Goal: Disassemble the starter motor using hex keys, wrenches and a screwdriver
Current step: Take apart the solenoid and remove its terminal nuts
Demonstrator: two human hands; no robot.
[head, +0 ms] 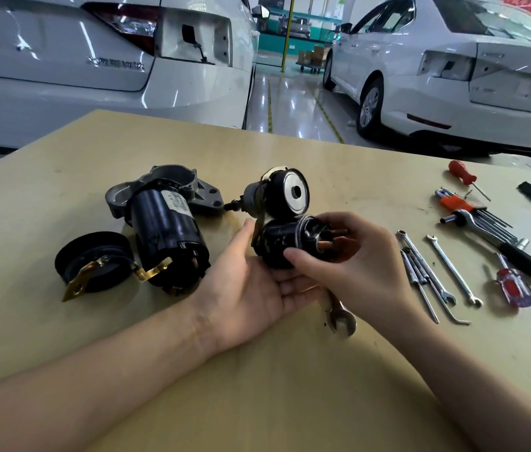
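The black starter motor body [166, 236] with its grey aluminium nose housing [160, 181] lies on the table [290, 386] at centre left. A black end cap [93, 261] with a brass strap lies to its left. A black solenoid with a silver face [285, 192] lies behind my hands. My left hand [251, 288] lies palm up under a black cylindrical part with copper terminals [290, 241]. My right hand [355, 265] grips that part from the right, thumb on its side. An open-end wrench [340, 316] lies beneath my right hand.
To the right lie several thin wrenches [433, 272], a hex key set in an orange holder [463, 207], a ratchet handle [518, 256], and two red-handled screwdrivers [515, 288] [461, 172]. Two white cars [94, 60] [453, 76] stand beyond the table's far edge.
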